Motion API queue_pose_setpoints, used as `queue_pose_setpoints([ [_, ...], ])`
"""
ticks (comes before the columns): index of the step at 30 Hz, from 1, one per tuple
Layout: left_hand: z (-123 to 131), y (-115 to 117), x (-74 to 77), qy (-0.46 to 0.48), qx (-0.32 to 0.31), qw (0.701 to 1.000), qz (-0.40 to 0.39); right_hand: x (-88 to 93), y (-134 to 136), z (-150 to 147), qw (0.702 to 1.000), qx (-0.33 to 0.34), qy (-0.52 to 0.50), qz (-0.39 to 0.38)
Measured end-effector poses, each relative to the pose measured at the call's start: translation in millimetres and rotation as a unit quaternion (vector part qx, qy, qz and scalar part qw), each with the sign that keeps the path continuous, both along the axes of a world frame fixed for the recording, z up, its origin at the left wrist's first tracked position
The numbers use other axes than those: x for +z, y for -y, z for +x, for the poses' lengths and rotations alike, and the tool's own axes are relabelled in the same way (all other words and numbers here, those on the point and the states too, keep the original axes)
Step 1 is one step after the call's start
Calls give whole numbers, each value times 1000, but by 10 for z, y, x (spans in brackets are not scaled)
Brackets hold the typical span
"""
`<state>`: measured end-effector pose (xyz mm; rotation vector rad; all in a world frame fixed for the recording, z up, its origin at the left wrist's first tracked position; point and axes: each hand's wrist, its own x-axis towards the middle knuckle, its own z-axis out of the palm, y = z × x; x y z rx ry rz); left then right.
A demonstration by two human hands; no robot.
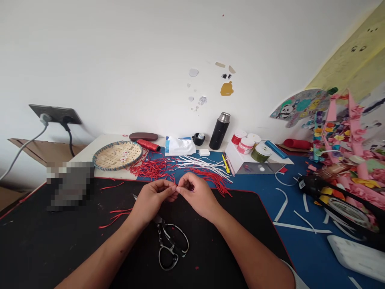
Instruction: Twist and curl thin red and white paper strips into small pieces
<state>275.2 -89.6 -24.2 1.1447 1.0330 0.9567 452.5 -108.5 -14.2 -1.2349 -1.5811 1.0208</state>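
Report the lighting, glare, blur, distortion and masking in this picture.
Head view: bright, diffuse light on the plain white wall; head view: glints on the shiny dark-and-silver metal scissors; head view: wide-angle stretching toward the edges, the white rounded-cornered object soft, its marking unreadable; head view: a dark pixelated patch at left; head view: anything between the meeting fingertips too small to tell.

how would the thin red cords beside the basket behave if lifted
The tangle of thin red cords beside the round tan woven basket is likely floppy, since strands curve; probably light, being thin; and may snag, as strands cross.
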Motion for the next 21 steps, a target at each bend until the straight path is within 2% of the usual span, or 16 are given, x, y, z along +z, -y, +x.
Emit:
queue_pose_setpoints([
  [4,-7,-1,-6,-8,-13,1000,5,-11,16,-2,997,-10,57,49],
  [10,-14,19,-25,-58,-7,997,51,-59,9,-2,992,0,83,92],
  [17,-18,34,-60,-107,-3,991,84,-62,22,-10,988,-1,107,108],
  [21,-21,42,-67,-131,-7,987,92,-60,21,-18,991,-3,98,91],
])
